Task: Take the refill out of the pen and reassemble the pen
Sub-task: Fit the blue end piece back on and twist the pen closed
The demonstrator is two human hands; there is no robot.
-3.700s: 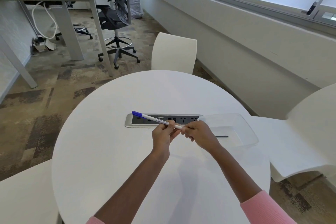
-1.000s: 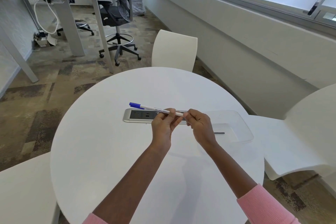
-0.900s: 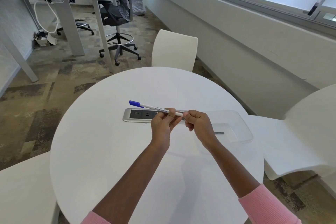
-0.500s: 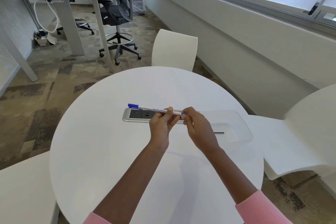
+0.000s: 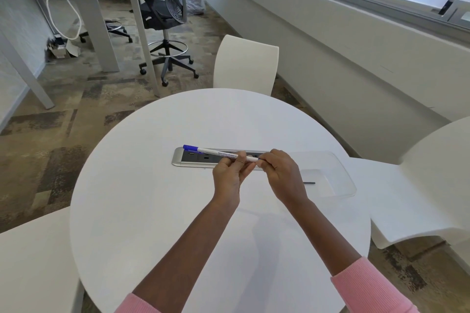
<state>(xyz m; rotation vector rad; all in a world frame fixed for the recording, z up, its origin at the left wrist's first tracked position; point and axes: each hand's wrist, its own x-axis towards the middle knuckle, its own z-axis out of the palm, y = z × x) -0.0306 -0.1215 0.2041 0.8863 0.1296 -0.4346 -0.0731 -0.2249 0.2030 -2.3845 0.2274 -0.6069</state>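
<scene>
We hold a white pen [image 5: 220, 154] with a blue cap above the middle of the round white table [image 5: 157, 206], its blue end pointing left and slightly away from us. Our left hand [image 5: 229, 173] pinches the barrel near its right portion, fingers curled around it from below with the thumb on the near side. Our right hand [image 5: 279, 173] meets the barrel's right end, fingertips pressed together on that tip; what exactly they grip there is hidden by the fingers. The pen hangs over a silver power-socket panel [image 5: 193, 159] set into the tabletop, not touching it. To the right of our hands a clear plastic tray [image 5: 340, 173] rests on the table, and a thin dark stick [image 5: 309, 183] lies in it, partly hidden behind our right wrist; we cannot tell whether it is the refill. Pink sleeves [image 5: 366, 287] cover both forearms near the bottom edge. White chairs [image 5: 245, 63] stand around the table, and a dark mesh office chair [image 5: 165, 15] sits beside a desk far left.
</scene>
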